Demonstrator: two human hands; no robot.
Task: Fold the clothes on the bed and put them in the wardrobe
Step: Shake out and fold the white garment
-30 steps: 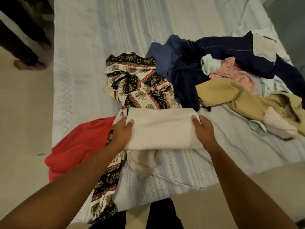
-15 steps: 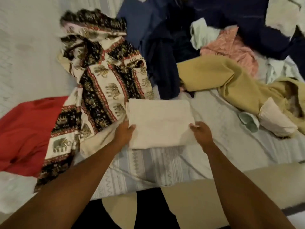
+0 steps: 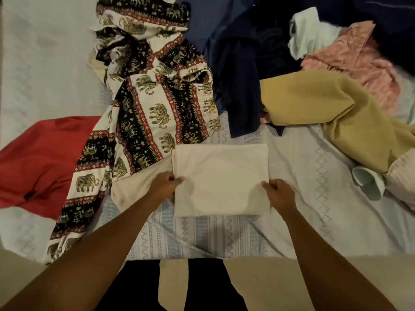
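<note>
Two hands are on one item. The person's left hand (image 3: pixel 165 186) grips the left edge of a folded cream-white rectangular cloth (image 3: pixel 221 176), thumb on top and fingers curled at the edge. The right hand (image 3: pixel 279 194) pinches the cloth's right edge near its lower corner, fingers curled in.

I read the cloth as lying flat on the bed's pale striped sheet with stitched diamond rows (image 3: pixel 314 187), close to the front edge of the bed and between the two hands. A plain beige flap of fabric (image 3: pixel 134 189) shows beside and under the left hand. I cannot tell whether it belongs to the cloth.

Unfolded items further back and to the sides:
- A black, cream and red elephant-print garment (image 3: pixel 157 113) touches the cloth's upper left corner.
- A crumpled red garment (image 3: pixel 45 158) lies far left, partly under the elephant print.
- A dark navy garment (image 3: pixel 242 75) is behind the cloth.
- A mustard-yellow garment (image 3: pixel 325 104) lies to the right, well apart from the cloth.
- A pink patterned garment (image 3: pixel 354 61) and a pale white piece (image 3: pixel 312 34) are at the back right.

Tan floor (image 3: pixel 269 283) shows below the bed edge.
</note>
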